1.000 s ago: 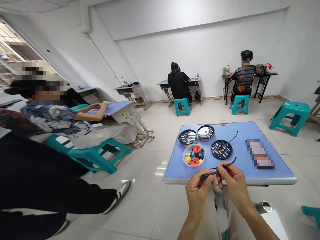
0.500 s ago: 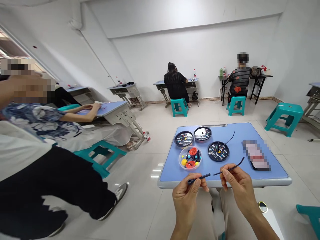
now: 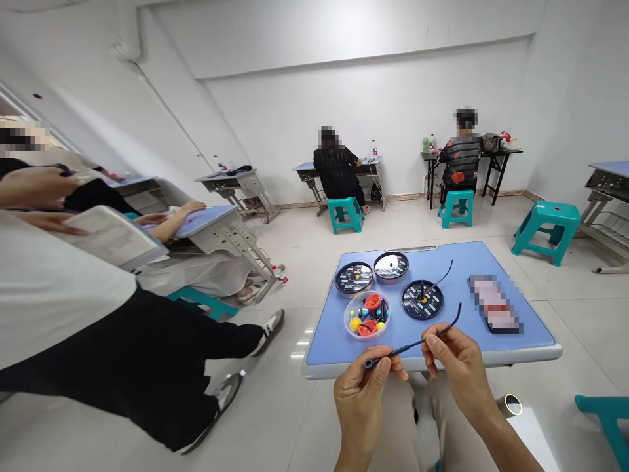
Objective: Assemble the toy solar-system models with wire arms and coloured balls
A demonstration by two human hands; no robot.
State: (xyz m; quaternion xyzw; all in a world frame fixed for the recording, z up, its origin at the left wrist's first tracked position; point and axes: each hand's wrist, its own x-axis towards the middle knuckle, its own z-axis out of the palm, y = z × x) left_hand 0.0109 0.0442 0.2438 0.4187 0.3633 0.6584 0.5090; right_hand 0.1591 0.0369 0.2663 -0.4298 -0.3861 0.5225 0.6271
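Note:
Between its fingers my left hand point(image 3: 361, 400) grips a short black tube point(image 3: 388, 357), its open end facing me. My right hand point(image 3: 459, 367) pinches a thin bent black rod point(image 3: 455, 319), whose straight end meets the tube's far end. Both hands are at the near edge of the blue desk point(image 3: 322, 341). Beyond them lie a clear bowl point(image 3: 347, 326) of red, yellow and black pieces, and a black disc point(image 3: 411, 306) with a thin bent rod standing up from it. Two round black trays point(image 3: 354, 286) point(image 3: 391, 266) sit behind the bowl.
A phone point(image 3: 494, 305) lies at the desk's right. On the left, a person in black trousers point(image 3: 122, 354) stands holding a board point(image 3: 115, 237), near a seated person's desk point(image 3: 211, 219). Green stools point(image 3: 550, 223) and two seated people are farther back.
The rod's end and the tube's end, apart before, now meet. The view has shifted slightly. At the left, the standing person has moved and a board has come into sight.

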